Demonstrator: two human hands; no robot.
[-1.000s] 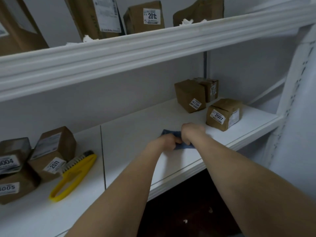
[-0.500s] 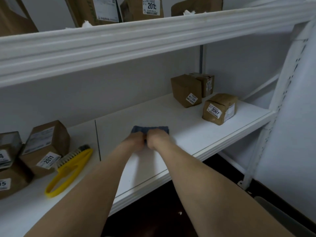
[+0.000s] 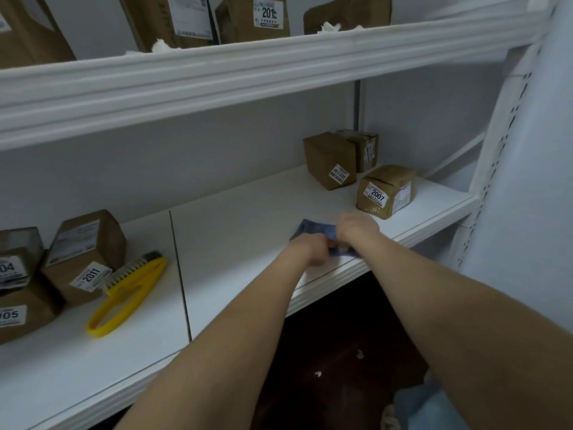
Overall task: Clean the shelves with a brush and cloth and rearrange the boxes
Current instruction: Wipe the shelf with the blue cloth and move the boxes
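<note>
Shifted right twd 2007 box point(image 3: 384, 191): cloth point(image 3: 312, 228); L hand point(image 3: 311, 251), R hand point(image 3: 357, 226) grip holding it.

Open shelf point(image 3: 242, 218) between yellow brush point(image 3: 130, 293) and 2007 box point(image 3: 386, 192), upper shelf point(image 3: 248, 66) overhead

On the lower shelf point(image 3: 248, 209) the cloth point(image 3: 311, 228) lay near the front edge, right of the middle, gripped by the left hand point(image 3: 313, 251) at its near side and the right hand point(image 3: 358, 226) at its right side. Just beyond the right hand stood the box marked 2007 point(image 3: 384, 192), with a second box point(image 3: 330, 159) behind and left of it and a third box point(image 3: 362, 148) tucked behind that one. At the shelf's left end the brush point(image 3: 130, 293) lay just beside the box marked 2011 point(image 3: 86, 252), two stacked boxes point(image 3: 18, 274) stood left of that, and the upper shelf point(image 3: 248, 76) overhead carried a row of boxes point(image 3: 252, 20).
</note>
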